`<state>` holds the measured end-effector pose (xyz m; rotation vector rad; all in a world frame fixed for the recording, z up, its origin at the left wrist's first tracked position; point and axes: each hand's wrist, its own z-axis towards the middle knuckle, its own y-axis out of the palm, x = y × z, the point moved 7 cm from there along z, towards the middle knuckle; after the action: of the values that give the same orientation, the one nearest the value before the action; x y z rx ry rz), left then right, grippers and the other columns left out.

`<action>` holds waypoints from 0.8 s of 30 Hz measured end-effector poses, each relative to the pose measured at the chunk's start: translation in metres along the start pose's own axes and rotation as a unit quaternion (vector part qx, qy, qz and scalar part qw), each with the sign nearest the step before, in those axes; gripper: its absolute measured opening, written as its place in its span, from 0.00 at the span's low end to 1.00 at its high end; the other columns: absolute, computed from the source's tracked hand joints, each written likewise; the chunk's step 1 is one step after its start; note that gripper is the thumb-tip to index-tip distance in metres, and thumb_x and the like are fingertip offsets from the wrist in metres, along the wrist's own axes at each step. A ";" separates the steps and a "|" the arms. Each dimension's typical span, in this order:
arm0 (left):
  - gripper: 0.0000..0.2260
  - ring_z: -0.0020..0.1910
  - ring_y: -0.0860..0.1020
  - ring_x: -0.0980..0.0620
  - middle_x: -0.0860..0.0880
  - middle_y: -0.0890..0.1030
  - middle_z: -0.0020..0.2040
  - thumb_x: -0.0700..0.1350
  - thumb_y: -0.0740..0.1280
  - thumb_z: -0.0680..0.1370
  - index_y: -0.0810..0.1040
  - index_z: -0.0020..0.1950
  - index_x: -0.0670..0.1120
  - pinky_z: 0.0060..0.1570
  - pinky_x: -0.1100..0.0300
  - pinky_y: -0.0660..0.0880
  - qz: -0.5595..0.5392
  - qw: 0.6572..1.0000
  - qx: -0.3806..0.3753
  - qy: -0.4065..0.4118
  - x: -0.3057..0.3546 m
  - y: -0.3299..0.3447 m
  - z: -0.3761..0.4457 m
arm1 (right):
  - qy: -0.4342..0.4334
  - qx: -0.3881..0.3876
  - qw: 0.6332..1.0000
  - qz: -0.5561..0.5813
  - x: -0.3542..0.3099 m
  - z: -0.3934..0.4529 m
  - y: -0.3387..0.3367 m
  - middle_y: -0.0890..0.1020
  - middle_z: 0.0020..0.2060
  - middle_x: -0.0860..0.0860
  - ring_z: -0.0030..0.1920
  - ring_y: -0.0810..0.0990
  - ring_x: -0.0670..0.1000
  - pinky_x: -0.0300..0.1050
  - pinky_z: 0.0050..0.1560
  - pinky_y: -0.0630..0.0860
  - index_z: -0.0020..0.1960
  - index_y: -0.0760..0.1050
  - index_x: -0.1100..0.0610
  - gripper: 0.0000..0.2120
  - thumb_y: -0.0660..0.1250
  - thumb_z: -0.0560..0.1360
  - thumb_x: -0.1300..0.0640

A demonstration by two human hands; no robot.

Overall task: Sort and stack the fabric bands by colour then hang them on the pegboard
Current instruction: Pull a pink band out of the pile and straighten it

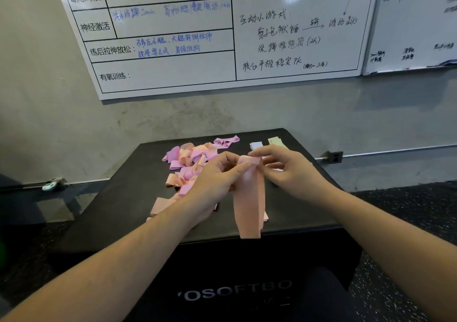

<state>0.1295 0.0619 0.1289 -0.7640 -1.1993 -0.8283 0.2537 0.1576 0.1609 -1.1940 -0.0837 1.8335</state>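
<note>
Black counter point(118, 205) carries mixed pink and purple bands point(190, 158). Left grip point(217, 175) and right grip point(286, 165) pinch one peach band point(249, 198), which hangs down.

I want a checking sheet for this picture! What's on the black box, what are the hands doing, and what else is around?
Surface: black box, matte top.
Job's things: peach band hangs from both hands; mixed pile of pink, purple and peach bands; white stack and green stack at the far edge.
Clutter: nothing seen.
Grippers: left hand and right hand pinch the peach band's top.
Cables: nothing seen.
Surroundings: whiteboard with writing, grey wall, wall socket.
</note>
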 end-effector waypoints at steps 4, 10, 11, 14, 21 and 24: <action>0.12 0.49 0.83 0.50 0.45 0.85 0.49 0.52 0.75 0.74 0.79 0.50 0.47 0.44 0.56 0.77 -0.006 1.000 0.003 0.003 0.007 -0.004 -0.005 | 0.022 0.020 1.000 -0.001 -0.002 0.003 -0.009 0.86 0.43 0.44 0.46 0.83 0.43 0.36 0.49 0.78 0.52 0.84 0.51 0.08 0.69 0.79 0.62; 0.17 0.54 0.84 0.45 0.42 0.85 0.51 0.45 0.74 0.78 0.76 0.65 0.55 0.52 0.50 0.82 0.051 0.998 0.002 0.028 0.008 -0.010 -0.009 | 0.111 0.016 0.988 0.103 0.002 -0.001 -0.005 0.85 0.42 0.49 0.43 0.84 0.48 0.42 0.45 0.83 0.52 0.82 0.55 0.05 0.67 0.81 0.59; 0.18 0.54 0.84 0.47 0.45 0.86 0.51 0.45 0.73 0.78 0.77 0.66 0.56 0.52 0.53 0.82 0.076 0.996 -0.002 0.040 0.010 -0.008 -0.011 | 0.125 0.012 0.985 0.115 0.003 -0.003 -0.003 0.85 0.43 0.49 0.43 0.85 0.47 0.41 0.43 0.83 0.53 0.82 0.55 0.06 0.66 0.81 0.58; 0.08 0.54 0.84 0.50 0.52 0.86 0.50 0.44 0.72 0.79 0.84 0.57 0.54 0.52 0.52 0.83 0.089 0.994 0.018 0.056 0.016 -0.006 -0.015 | 0.173 -0.008 0.967 0.185 0.008 -0.007 0.004 0.85 0.40 0.47 0.38 0.83 0.43 0.37 0.39 0.79 0.54 0.82 0.56 0.07 0.66 0.82 0.57; 0.06 0.49 0.83 0.44 0.50 0.83 0.43 0.48 0.72 0.79 0.84 0.42 0.56 0.47 0.46 0.84 0.085 0.994 0.063 0.034 0.014 -0.008 -0.016 | 0.191 -0.040 0.938 0.285 0.016 -0.015 0.018 0.85 0.49 0.54 0.48 0.83 0.54 0.47 0.50 0.79 0.57 0.82 0.55 0.10 0.63 0.82 0.59; 0.08 0.50 0.83 0.38 0.41 0.83 0.47 0.50 0.72 0.79 0.82 0.40 0.55 0.47 0.39 0.83 0.079 0.993 0.080 0.033 0.015 -0.006 -0.013 | 0.181 -0.060 0.935 0.300 0.019 -0.021 0.025 0.84 0.56 0.57 0.58 0.82 0.61 0.57 0.62 0.77 0.63 0.80 0.52 0.17 0.58 0.80 0.62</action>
<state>0.1325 0.0454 0.1411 -0.6849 -1.1176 -0.6139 0.2511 0.1486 0.1246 -1.7649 0.4293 2.0986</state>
